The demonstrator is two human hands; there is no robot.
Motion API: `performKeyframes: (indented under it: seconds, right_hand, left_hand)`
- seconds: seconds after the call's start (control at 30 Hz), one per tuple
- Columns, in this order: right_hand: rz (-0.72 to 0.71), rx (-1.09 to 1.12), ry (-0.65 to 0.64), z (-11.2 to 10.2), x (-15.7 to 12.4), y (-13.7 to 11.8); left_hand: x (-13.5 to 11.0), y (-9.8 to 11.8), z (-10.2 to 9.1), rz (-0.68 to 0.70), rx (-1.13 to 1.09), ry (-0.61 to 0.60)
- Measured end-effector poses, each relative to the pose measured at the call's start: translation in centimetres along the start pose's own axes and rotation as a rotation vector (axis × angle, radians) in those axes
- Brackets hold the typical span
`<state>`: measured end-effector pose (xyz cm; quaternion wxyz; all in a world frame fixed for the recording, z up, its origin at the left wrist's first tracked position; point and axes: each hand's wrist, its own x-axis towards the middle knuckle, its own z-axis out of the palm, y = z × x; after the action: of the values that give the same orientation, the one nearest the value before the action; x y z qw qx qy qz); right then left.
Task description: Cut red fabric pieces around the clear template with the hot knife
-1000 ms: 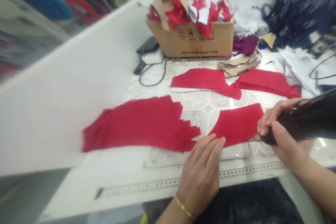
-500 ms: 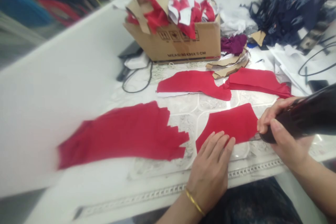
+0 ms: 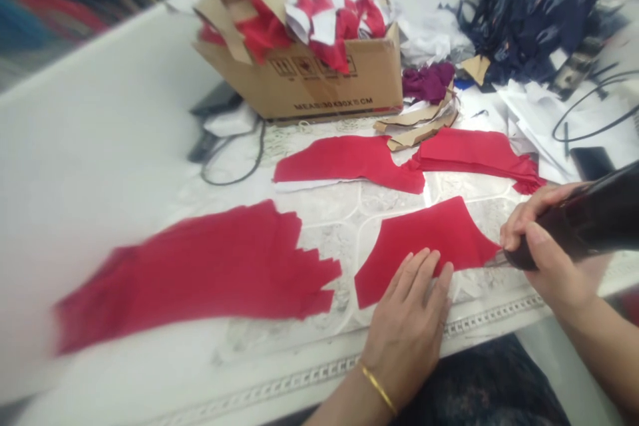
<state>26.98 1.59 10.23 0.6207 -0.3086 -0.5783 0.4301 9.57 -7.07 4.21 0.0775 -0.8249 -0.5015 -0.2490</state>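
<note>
My left hand (image 3: 407, 326), wearing a gold bangle (image 3: 378, 388), lies flat with its fingers spread on the lower edge of a red fabric piece (image 3: 424, 246). My right hand (image 3: 549, 259) grips a dark handheld cutter (image 3: 584, 223), and its small metal tip (image 3: 496, 261) touches the fabric's right corner. To the left lies a larger red piece (image 3: 200, 279) with a stepped, notched end, blurred at its far side. Two more red pieces (image 3: 344, 163) (image 3: 474, 153) lie further up the marble-patterned surface (image 3: 394, 206).
A cardboard box (image 3: 319, 86) overflows with red, white and brown scraps. Brown paper strips (image 3: 414, 123), purple cloth (image 3: 426, 83), white paper (image 3: 549, 126), dark fabric (image 3: 534, 13) and black cables (image 3: 232, 160) lie beyond. A white board (image 3: 90, 146) extends along the left.
The whole scene has shifted left and up in view as my head turns. My left hand now rests further along the red piece's lower edge; the cutter stays at its right corner.
</note>
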Motion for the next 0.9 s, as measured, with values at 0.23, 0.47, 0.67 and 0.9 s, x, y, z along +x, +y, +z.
performKeyframes:
  seconds: [0.23, 0.47, 0.67, 0.9]
  right_hand:
    - [-0.004, 0.022, -0.015, -1.1, 0.1, -0.3]
    - [0.003, -0.056, 0.047, -2.9, 0.2, -0.6]
    - [-0.01, -0.044, 0.044, -3.4, 0.1, -0.6]
    - [0.002, -0.017, 0.054, -2.5, -0.1, -0.4]
  left_hand:
    - [0.7, 1.8, 0.9, -0.012, -0.013, -0.032]
    - [1.4, 3.2, 2.2, -0.001, 0.002, -0.045]
    - [1.2, 2.8, 2.1, 0.0, 0.034, -0.037]
    - [1.2, 2.7, 2.0, -0.003, 0.04, -0.02]
